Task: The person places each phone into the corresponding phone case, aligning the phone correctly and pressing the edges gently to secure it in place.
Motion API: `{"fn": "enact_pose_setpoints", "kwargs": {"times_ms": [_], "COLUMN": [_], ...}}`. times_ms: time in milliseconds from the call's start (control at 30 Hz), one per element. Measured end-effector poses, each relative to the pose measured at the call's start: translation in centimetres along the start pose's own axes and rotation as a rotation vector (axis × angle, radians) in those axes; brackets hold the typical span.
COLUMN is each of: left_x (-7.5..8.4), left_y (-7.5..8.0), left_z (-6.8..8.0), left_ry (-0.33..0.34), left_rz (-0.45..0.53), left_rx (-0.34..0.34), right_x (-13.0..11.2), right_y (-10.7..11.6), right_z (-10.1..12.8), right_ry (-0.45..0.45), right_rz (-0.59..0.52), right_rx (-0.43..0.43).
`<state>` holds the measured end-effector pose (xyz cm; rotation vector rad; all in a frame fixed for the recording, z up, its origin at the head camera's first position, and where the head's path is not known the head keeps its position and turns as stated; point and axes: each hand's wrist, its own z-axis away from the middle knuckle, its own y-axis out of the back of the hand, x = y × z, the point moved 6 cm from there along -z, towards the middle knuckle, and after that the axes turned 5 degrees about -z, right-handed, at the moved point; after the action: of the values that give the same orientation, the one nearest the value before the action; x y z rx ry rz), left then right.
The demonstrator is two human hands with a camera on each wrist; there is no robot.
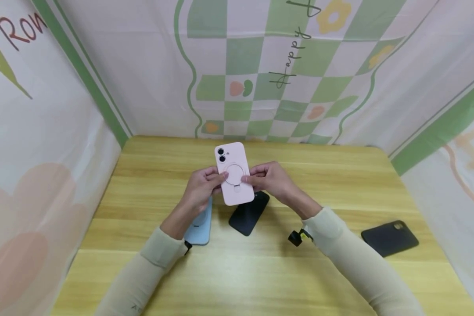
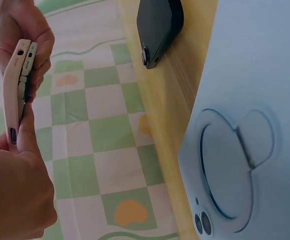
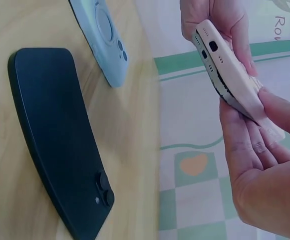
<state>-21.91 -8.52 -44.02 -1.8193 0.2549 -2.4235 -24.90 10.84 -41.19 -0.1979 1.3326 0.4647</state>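
Note:
A pink phone case (image 1: 232, 160), with a ring on its back and camera openings at the top left, is held up over the table. My left hand (image 1: 201, 186) grips its left edge, thumb on the back beside the ring. On the opposite edge my right hand (image 1: 274, 181) grips it the same way. Both wrist views show a phone (image 3: 204, 56) against the inner side of the case, with a gap between them along the bottom end. My fingers lie behind the phone in the right wrist view.
Below the hands lie a dark phone (image 1: 248, 216) and, to its left, a light blue phone case (image 1: 201, 226) partly hidden by my left forearm. A black phone case (image 1: 390, 238) lies at the right of the wooden table (image 1: 260, 272). Printed cloth (image 1: 150, 87) hangs behind and at both sides.

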Motion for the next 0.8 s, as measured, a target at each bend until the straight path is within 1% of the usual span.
{"fn": "enact_pose_setpoints", "kwargs": {"times_ms": [133, 267, 367, 467, 567, 667, 733, 800], "left_x": [0.2, 0.6, 1.0, 1.3, 1.2, 0.9, 0.8, 0.8], "left_y": [0.1, 0.0, 0.0, 0.1, 0.2, 0.1, 0.0, 0.0], "left_z": [0.1, 0.1, 0.0, -0.2, -0.2, -0.1, 0.0, 0.2], "left_ry": [0.003, 0.016, 0.028, 0.038, 0.054, 0.071, 0.07, 0.054], "left_rz": [-0.024, -0.035, -0.026, -0.039, -0.099, -0.155, -0.169, -0.159], "left_rx": [-0.03, -0.105, -0.145, -0.16, -0.189, -0.231, -0.243, -0.235], "right_x": [-0.1, -0.4, -0.6, -0.7, -0.9, -1.2, -1.5, -1.9], "right_y": [-0.1, -0.2, -0.3, -0.6, -1.0, -1.2, -1.3, -1.2], "right_z": [0.1, 0.3, 0.6, 1.0, 1.3, 1.5, 1.7, 1.7], "right_ry": [0.038, 0.07, 0.09, 0.11, 0.127, 0.154, 0.176, 0.193], "right_rz": [0.037, 0.073, 0.129, 0.227, 0.319, 0.371, 0.4, 0.426], "right_rx": [0.0, -0.021, -0.064, -0.137, -0.212, -0.274, -0.295, -0.291]}}
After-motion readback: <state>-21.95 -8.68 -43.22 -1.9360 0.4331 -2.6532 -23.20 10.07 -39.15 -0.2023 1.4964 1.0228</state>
